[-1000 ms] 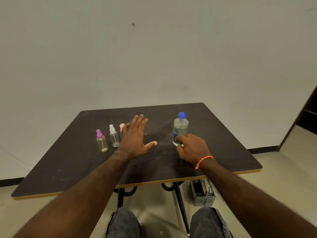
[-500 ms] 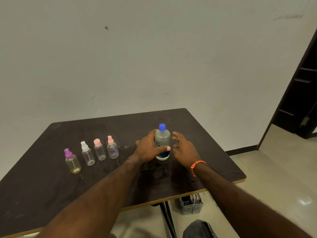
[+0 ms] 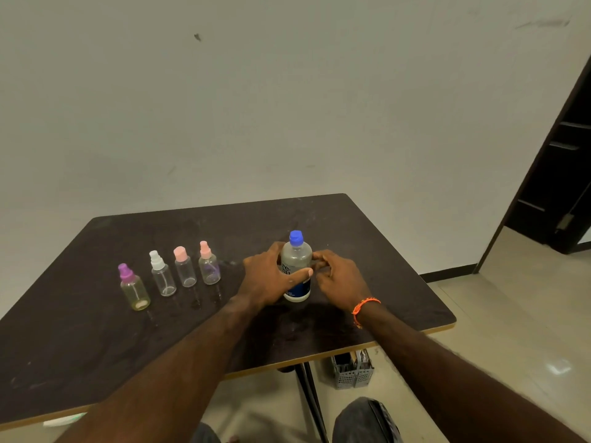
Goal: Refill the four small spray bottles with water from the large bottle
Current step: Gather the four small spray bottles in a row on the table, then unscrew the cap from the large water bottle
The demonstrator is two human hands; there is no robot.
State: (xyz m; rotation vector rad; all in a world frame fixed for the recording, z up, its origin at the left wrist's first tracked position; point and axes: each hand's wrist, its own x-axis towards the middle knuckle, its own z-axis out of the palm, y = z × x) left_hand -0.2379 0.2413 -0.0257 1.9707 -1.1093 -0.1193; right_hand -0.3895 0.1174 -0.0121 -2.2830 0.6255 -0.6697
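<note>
The large clear bottle (image 3: 296, 263) with a blue cap and dark label stands upright on the dark table (image 3: 96, 346). My left hand (image 3: 268, 278) grips its body, thumb across the front. My right hand (image 3: 339, 279) is just right of the bottle, fingers loosely curled beside its shoulder; whether they touch it is unclear. To the left stand four small spray bottles in a row: purple-capped (image 3: 132, 287), white-capped (image 3: 162, 274), and two pink-capped ones (image 3: 184, 266) (image 3: 208, 263).
The table's front edge runs close to my knees. A grey slotted basket (image 3: 351, 370) sits on the floor under the right corner. A dark doorway (image 3: 563, 174) opens at the right. A plain wall lies behind the table.
My left hand moved from the small bottles to the large bottle and closed round it. My right hand shifted from the bottle's base to its right side. The view swung right.
</note>
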